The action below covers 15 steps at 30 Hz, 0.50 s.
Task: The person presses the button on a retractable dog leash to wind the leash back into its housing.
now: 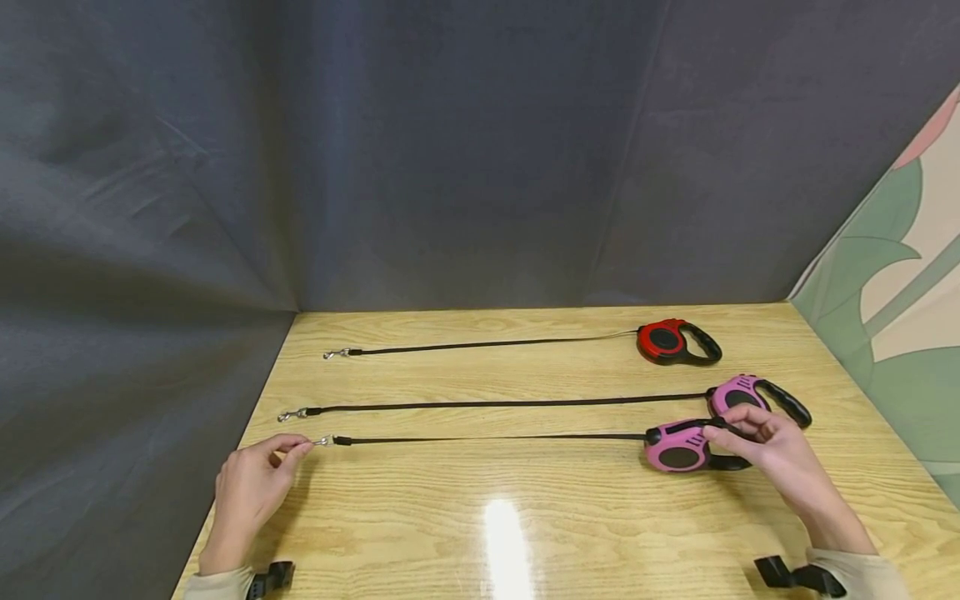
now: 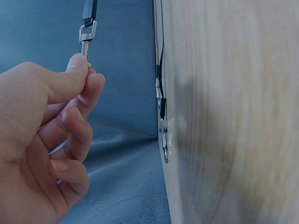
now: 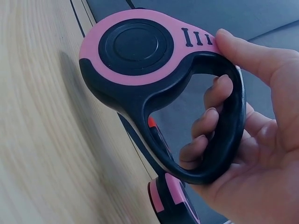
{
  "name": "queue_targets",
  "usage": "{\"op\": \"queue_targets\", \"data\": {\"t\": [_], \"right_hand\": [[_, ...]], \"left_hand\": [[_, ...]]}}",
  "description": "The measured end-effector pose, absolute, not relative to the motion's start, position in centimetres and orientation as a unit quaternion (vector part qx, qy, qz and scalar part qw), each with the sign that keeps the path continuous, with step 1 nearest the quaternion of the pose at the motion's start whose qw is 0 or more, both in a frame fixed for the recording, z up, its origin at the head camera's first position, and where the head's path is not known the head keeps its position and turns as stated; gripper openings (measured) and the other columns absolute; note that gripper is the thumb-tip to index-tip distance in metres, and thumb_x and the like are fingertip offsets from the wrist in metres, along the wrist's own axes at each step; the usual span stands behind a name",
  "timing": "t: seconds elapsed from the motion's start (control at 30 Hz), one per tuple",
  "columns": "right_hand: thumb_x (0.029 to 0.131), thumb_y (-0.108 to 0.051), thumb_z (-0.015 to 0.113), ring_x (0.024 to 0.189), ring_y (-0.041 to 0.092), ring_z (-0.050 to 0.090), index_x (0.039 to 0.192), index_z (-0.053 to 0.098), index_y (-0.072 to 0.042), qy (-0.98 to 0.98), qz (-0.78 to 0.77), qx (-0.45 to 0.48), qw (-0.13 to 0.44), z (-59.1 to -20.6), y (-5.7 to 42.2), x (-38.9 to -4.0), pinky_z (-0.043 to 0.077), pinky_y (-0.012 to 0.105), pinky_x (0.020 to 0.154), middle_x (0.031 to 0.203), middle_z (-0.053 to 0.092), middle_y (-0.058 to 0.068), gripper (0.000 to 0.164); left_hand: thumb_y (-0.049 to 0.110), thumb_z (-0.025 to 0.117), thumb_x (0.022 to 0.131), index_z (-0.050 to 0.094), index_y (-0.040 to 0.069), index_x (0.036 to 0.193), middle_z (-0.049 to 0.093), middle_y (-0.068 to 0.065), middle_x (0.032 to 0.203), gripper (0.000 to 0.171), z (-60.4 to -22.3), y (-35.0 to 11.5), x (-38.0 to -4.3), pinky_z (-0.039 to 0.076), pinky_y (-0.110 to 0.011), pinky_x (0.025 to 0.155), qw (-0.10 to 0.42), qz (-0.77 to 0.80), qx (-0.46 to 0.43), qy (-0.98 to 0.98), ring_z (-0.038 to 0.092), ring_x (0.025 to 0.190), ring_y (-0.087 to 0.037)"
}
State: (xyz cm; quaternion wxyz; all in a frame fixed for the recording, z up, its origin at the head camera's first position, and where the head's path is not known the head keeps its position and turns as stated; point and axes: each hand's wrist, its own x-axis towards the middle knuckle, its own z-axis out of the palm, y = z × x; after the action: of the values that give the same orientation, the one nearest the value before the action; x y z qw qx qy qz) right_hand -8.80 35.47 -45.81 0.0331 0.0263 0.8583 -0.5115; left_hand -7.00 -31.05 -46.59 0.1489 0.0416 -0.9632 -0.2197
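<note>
At the left, my left hand (image 1: 255, 492) pinches a metal snap hook (image 2: 85, 44) between thumb and fingertip, held up off the table in the left wrist view. From the hook a thin black leash strap (image 1: 480, 437) runs across to a pink and black retractable dog leash (image 1: 678, 457). My right hand (image 1: 783, 457) grips this leash by its black loop handle (image 3: 238, 100); its fingers wrap through the loop and the thumb lies on the top of the casing. Held raised, the casing overlaps a second pink leash (image 1: 723, 393) behind it in the head view.
The second pink leash lies with its strap drawn out to a hook (image 1: 292, 414) at left. Farther back lies a red retractable leash (image 1: 663, 337), its strap also stretched left to a hook (image 1: 337, 354). Grey cloth (image 1: 465, 150) stands behind and left of the wooden table (image 1: 405, 525).
</note>
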Motion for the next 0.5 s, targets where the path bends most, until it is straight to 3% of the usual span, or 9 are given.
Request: {"op": "queue_targets", "data": {"t": [0.3,0.5], "right_hand": [[0.102,-0.023,0.074,0.088,0.003,0.060,0.106,0.066,-0.007,0.861,-0.506,0.027,0.038,-45.58,35.41,-8.88,0.048,0.026,0.073,0.093,0.068,-0.018,0.019],[0.103,-0.021,0.074,0.089,0.002,0.059,0.108,0.066,-0.013,0.862,-0.503,0.034,0.047,-45.72,35.42,-8.86,0.048,0.025,0.074,0.095,0.067,-0.020,0.012]], "left_hand": [[0.030,0.081,0.096,0.085,0.018,0.100,0.074,0.004,0.070,0.014,-46.56,-30.82,-6.93,0.041,-0.032,0.053,0.160,-0.217,0.037,-0.962,0.056,0.055,-0.005],[0.032,0.082,0.096,0.085,0.020,0.100,0.073,0.006,0.070,0.014,-46.49,-30.68,-6.96,0.040,-0.030,0.052,0.157,-0.218,0.035,-0.963,0.054,0.054,-0.004]]}}
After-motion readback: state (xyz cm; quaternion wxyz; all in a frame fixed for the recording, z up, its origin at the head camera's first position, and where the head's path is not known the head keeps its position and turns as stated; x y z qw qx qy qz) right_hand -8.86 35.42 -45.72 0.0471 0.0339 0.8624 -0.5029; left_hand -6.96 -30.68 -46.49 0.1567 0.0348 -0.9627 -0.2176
